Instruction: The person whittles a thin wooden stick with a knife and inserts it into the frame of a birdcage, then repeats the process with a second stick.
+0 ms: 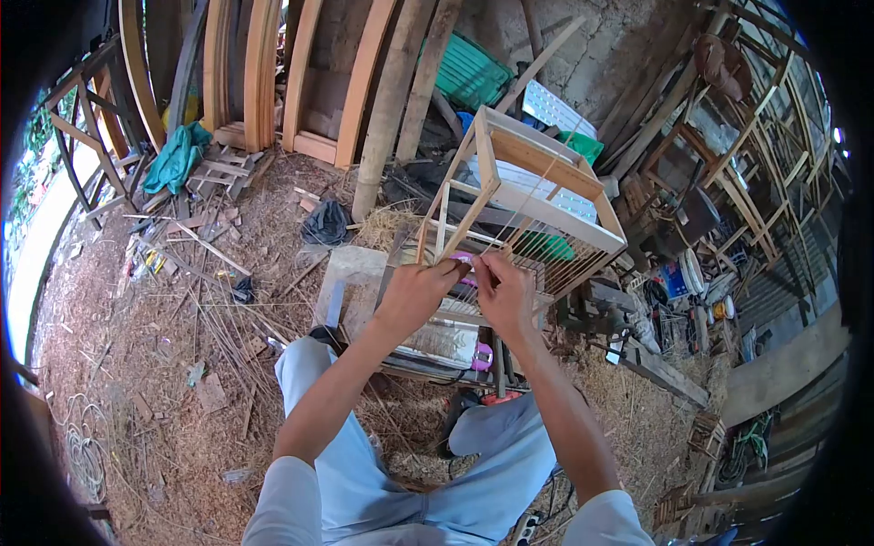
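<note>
Both pinched, head view: left hand and right hand close together, right of the pale slab; can't tell on what. Slatted cage right of slab, too. Probably light, stiff; thin rods look fragile. Grip frame rails.

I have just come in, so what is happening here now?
A person, apparently seated, is working at a barred wooden frame. The left hand and the right hand are close together in front of it, almost meeting; anything between them is too small to make out. Wood scraps litter the ground.
</note>
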A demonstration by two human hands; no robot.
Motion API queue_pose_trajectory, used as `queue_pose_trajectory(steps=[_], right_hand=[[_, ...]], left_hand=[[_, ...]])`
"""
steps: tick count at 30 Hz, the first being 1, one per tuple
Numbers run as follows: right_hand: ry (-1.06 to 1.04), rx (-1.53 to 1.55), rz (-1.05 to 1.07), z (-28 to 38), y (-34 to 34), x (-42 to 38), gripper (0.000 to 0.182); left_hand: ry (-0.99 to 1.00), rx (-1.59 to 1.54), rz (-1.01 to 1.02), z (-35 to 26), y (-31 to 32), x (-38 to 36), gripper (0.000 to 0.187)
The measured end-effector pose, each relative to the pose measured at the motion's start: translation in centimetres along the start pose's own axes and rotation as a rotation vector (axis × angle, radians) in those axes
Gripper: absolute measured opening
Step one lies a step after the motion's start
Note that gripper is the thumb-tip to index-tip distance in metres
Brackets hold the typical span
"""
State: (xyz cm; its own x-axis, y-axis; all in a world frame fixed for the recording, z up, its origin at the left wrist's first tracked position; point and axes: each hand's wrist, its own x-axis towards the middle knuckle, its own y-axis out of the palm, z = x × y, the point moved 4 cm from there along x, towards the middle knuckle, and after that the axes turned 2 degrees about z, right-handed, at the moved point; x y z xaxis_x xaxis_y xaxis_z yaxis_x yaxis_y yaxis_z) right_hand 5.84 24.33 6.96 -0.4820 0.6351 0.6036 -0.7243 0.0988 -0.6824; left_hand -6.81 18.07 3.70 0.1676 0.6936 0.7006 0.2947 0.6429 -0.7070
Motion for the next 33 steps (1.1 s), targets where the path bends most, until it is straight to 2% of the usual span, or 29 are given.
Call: queue_pose_trajectory(steps=[9,17,24,26,30,32,33], right_hand=[[0.002,0.044,-0.035,-0.3,0.0,-0.1,0.006],[0.015,0.051,-0.024,0.0,0.1,0.0,0.017],[0.044,0.05,-0.007,0.1,0.2,-0.1,0.015],[0.059,0.063,0.001,-0.1,0.3,-0.1,0.008],[-0.021,0.099,-0.071,-0.6,0.7,-0.2,0.002],[-0.057,0.163,-0.12,-0.6,1.0,-0.4,0.007],[-0.055,0.183,-0.142,-0.4,1.2,-0.5,0.009]], left_hand=[[-0.052,-0.048,0.035,0.1,0.7,0.1,0.027],[-0.096,-0.083,-0.023,0.1,0.2,0.2,0.022],[-0.101,-0.081,0.034,0.4,0.6,0.1,0.021],[-0.112,-0.084,0.029,0.4,0.5,0.2,0.018],[-0.168,-0.151,0.057,0.4,0.5,0.6,0.015],[-0.203,-0.176,-0.02,0.6,0.7,0.2,0.014],[-0.192,-0.195,-0.004,0.7,0.5,0.2,0.022]])
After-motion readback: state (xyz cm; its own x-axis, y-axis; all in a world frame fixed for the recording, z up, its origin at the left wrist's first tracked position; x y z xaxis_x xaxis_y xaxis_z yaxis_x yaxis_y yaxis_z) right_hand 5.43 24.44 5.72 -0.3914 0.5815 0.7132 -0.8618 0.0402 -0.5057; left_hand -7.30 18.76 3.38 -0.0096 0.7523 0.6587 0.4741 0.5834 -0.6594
